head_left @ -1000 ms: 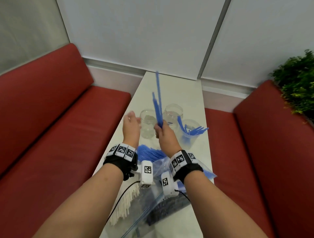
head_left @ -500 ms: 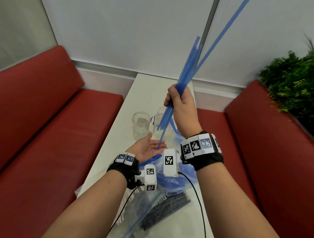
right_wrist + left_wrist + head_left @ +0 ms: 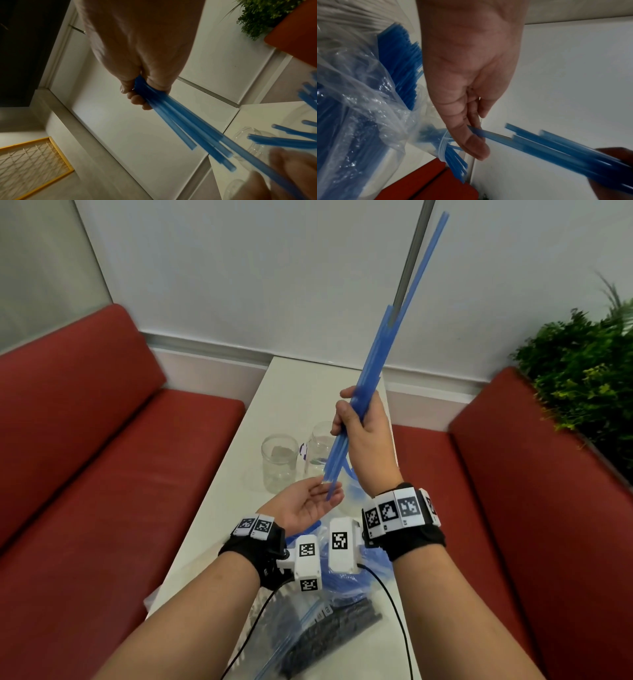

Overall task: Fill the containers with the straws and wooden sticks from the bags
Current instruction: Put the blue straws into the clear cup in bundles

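Nearby, two clear jars (image 3: 280, 461) are seen standing side by side on the narrow white table (image 3: 301, 385), the right-hand one partly hidden behind the raised bundle. A third jar (image 3: 267, 143), already loaded with blue straws, is shown in the right wrist view. Closer to the body, plastic bags (image 3: 329, 625) are piled on the table, holding blue straws, dark sticks and pale wooden sticks (image 3: 346, 16). Red benches (image 3: 113, 474) are set along both sides, and a green plant (image 3: 582, 364) is placed at the far right.

A bundle of blue straws (image 3: 375, 371) is grasped in the fist of the right hand (image 3: 364, 440), held above the jars and tilted up toward the wall. The left hand (image 3: 308, 505) is held palm up beneath it, fingers relaxed and gripping nothing; the lower tips of the straws are touched by its fingertips (image 3: 476, 146), with the ends uneven in length.
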Demonstrator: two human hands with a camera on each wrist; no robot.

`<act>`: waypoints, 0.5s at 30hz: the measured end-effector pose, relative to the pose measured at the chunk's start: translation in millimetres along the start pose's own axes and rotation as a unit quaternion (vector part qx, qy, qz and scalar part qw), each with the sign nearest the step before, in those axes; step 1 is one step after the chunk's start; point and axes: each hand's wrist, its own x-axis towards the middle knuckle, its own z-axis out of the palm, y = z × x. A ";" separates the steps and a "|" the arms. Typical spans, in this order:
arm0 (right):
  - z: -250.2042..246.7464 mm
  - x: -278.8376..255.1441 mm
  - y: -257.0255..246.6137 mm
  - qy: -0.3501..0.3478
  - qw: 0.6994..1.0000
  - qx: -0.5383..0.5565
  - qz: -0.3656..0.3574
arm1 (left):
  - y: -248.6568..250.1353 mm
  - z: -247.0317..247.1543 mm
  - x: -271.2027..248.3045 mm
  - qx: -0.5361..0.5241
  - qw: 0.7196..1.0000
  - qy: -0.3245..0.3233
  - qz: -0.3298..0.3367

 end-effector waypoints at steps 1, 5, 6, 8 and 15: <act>0.1 -1.3 1.3 0.001 1.000 0.002 0.006 | -0.4 3.1 -0.9 -0.010 1.000 -0.009 0.000; 0.6 -9.1 6.8 -0.004 1.000 0.010 0.027 | -2.8 13.4 -4.6 -0.021 0.999 -0.038 0.003; 0.6 -10.5 7.7 -0.005 0.999 0.015 0.031 | -2.8 15.0 -5.7 -0.020 0.999 -0.042 0.003; -0.1 -11.8 8.3 0.000 0.999 0.024 0.035 | -2.1 16.8 -8.2 -0.017 0.999 -0.046 0.000; -4.3 -12.9 5.1 -0.010 0.998 0.041 0.052 | -5.6 19.1 -12.6 0.027 0.999 -0.014 -0.023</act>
